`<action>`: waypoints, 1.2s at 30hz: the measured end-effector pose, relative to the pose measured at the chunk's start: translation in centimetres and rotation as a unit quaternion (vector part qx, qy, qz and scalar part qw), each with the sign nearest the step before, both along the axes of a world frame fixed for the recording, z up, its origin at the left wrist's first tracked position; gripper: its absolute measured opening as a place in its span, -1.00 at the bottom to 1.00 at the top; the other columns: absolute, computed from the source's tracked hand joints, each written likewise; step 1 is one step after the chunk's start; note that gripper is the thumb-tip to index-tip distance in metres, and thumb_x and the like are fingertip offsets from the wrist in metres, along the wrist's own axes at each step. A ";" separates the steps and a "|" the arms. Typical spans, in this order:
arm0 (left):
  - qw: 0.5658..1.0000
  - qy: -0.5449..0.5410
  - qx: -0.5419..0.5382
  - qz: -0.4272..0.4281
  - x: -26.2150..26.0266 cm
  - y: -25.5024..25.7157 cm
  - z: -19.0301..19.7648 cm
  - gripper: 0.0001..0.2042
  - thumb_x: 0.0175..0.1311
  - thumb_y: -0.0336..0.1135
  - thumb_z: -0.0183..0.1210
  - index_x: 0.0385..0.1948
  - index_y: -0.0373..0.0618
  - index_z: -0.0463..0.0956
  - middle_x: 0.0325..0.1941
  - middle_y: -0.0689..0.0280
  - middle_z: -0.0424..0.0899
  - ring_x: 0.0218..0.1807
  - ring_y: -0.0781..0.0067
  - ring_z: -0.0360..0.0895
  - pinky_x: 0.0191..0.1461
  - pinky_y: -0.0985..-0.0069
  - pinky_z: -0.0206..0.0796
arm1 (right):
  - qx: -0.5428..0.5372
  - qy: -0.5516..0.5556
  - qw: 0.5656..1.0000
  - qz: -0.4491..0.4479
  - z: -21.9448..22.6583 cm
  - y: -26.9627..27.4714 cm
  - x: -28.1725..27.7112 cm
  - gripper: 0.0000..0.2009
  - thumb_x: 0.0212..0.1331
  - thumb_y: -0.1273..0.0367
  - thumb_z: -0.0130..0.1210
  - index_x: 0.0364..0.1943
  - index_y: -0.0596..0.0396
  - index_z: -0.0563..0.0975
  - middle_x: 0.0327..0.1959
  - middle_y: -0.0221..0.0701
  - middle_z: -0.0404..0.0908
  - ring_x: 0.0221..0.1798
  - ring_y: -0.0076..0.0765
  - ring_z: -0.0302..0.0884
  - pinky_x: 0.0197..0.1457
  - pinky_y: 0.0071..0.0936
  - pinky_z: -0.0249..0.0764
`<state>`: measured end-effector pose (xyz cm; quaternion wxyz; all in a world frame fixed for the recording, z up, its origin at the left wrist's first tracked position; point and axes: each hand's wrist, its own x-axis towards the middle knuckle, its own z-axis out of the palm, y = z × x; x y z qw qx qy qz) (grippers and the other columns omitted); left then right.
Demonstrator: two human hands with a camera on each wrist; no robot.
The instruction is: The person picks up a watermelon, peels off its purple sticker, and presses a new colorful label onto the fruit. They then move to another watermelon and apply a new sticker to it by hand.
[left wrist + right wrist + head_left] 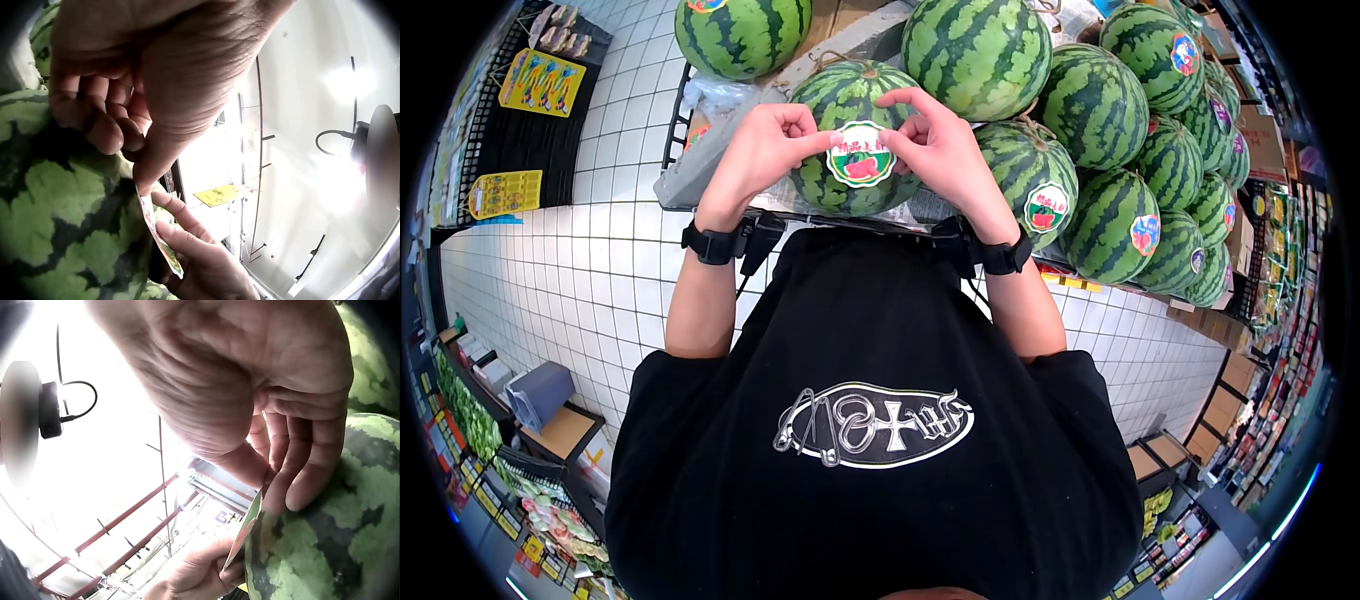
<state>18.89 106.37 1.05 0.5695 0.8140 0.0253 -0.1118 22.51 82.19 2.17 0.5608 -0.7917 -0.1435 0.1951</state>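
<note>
A striped green watermelon (850, 88) sits at the near edge of the display, in front of the person. Over its near side is a round white-and-green sticker (861, 155) with red lettering and a melon picture. My left hand (765, 150) pinches the sticker's left edge between thumb and forefinger, its other fingers curled. On the opposite edge, my right hand (940, 145) pinches with thumb and forefinger. Seen edge-on in the right wrist view, the sticker (244, 522) stands close against the rind, its lower part tilted outward. The fingertips behind it are partly hidden.
A labelled watermelon (1040, 208) lies right beside the right forearm, with several more piled behind it. Another big melon (975, 55) rests farther back, and one (745, 35) at the back left. A yellow card (542, 82) hangs on a rack at far left.
</note>
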 end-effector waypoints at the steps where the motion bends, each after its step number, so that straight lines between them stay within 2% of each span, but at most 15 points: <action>1: 1.000 0.002 -0.001 0.003 -0.1 -0.1 0.0 -0.68 0.26 -0.25 0.47 -0.58 -0.15 0.53 -0.62 0.59 0.42 -0.53 0.83 0.23 -0.47 0.68 -0.01 | -0.007 -0.013 1.000 0.004 0.0 0.0 0.0 -0.63 0.26 0.41 0.26 0.16 0.04 0.55 -0.55 -0.34 0.68 -0.48 -0.42 0.69 -0.30 -0.43 0.57; 9: 0.998 -0.023 0.052 0.033 -0.6 -1.2 0.6 -0.63 0.22 -0.19 0.50 -0.61 -0.13 0.50 -0.62 0.62 0.34 -0.52 0.81 0.17 -0.47 0.66 -0.06 | -0.053 -0.050 0.997 -0.002 1.1 0.4 -0.4 -0.66 0.27 0.41 0.26 0.12 0.05 0.55 -0.59 -0.31 0.68 -0.49 -0.37 0.72 -0.33 -0.42 0.55; 12: 0.996 -0.029 0.065 0.051 -0.5 -1.8 0.6 -0.57 0.14 -0.13 0.53 -0.64 -0.20 0.48 -0.68 0.53 0.36 -0.56 0.74 0.20 -0.50 0.58 0.03 | -0.058 -0.046 0.997 -0.002 1.1 0.6 -0.3 -0.65 0.25 0.40 0.29 0.11 0.06 0.55 -0.60 -0.31 0.67 -0.52 -0.37 0.71 -0.37 -0.43 0.53; 23: 0.989 -0.051 0.130 0.057 -0.6 -2.1 0.5 -0.51 0.15 -0.04 0.51 -0.69 -0.20 0.45 -0.73 0.43 0.42 -0.60 0.66 0.29 -0.50 0.51 0.13 | -0.095 -0.075 0.992 -0.028 0.7 1.2 -0.4 -0.54 0.13 0.23 0.47 0.06 0.06 0.56 -0.63 -0.35 0.64 -0.57 -0.39 0.62 -0.44 -0.42 0.46; 27: 0.986 -0.067 0.138 0.064 -0.9 -2.5 0.7 -0.53 0.16 -0.07 0.50 -0.68 -0.19 0.45 -0.72 0.46 0.39 -0.59 0.67 0.27 -0.50 0.53 0.11 | -0.081 -0.095 0.992 -0.027 0.4 1.1 -0.6 -0.57 0.16 0.26 0.44 0.08 0.05 0.58 -0.64 -0.34 0.62 -0.58 -0.40 0.60 -0.44 -0.41 0.45; 29: 0.991 -0.053 0.106 0.058 -1.1 -2.1 0.7 -0.56 0.17 -0.10 0.50 -0.65 -0.19 0.45 -0.70 0.48 0.36 -0.57 0.68 0.24 -0.49 0.54 0.08 | -0.079 -0.113 0.990 -0.028 0.1 1.0 -0.8 -0.60 0.20 0.29 0.41 0.10 0.03 0.59 -0.64 -0.34 0.60 -0.58 -0.40 0.59 -0.43 -0.41 0.44; 36: 0.995 -0.054 0.070 0.039 -1.4 -1.0 0.2 -0.57 0.19 -0.19 0.49 -0.61 -0.13 0.35 -0.66 0.54 0.26 -0.52 0.71 0.14 -0.47 0.56 0.03 | -0.039 -0.077 0.996 -0.033 -0.4 0.8 -1.0 -0.65 0.30 0.43 0.26 0.17 -0.02 0.60 -0.64 -0.38 0.52 -0.58 -0.46 0.51 -0.40 -0.42 0.44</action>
